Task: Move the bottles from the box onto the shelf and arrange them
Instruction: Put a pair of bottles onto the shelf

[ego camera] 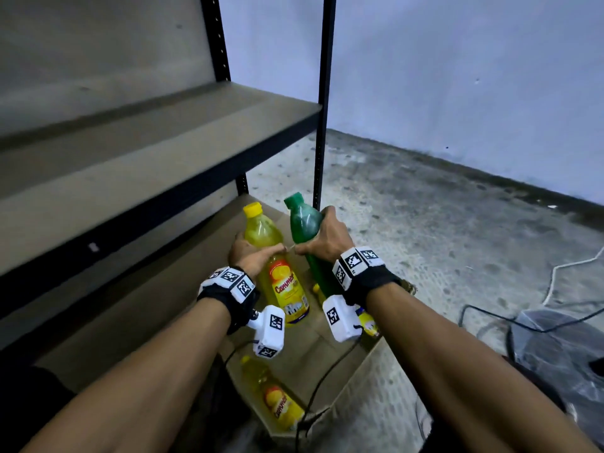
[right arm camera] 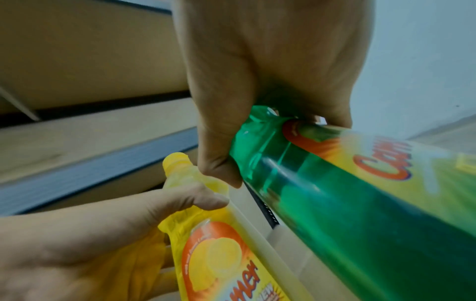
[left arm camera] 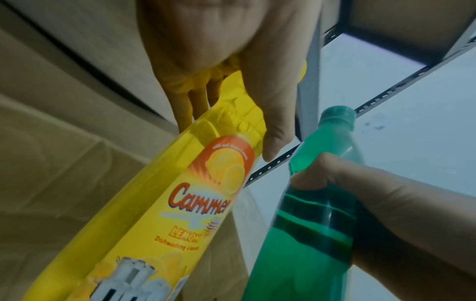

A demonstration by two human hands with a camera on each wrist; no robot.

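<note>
My left hand (ego camera: 251,255) grips a yellow dish-soap bottle (ego camera: 277,266) round its upper body, cap pointing up and away. My right hand (ego camera: 327,238) grips a green bottle (ego camera: 304,223) the same way, right beside it. Both bottles hang above the open cardboard box (ego camera: 356,387). In the left wrist view the yellow bottle (left arm camera: 185,203) and green bottle (left arm camera: 316,213) stand side by side; the right wrist view shows the green bottle (right arm camera: 335,183) in my fingers and the yellow bottle (right arm camera: 213,244) lower left. Another yellow bottle (ego camera: 277,400) lies in the box.
The metal shelf (ego camera: 157,148) with bare beige boards stands at the left, its black upright post (ego camera: 322,125) just behind the bottles. Concrete floor (ego camera: 441,223) spreads to the right, with cables (ego camera: 555,279) and a dark plastic bag (ego camera: 562,351) at far right.
</note>
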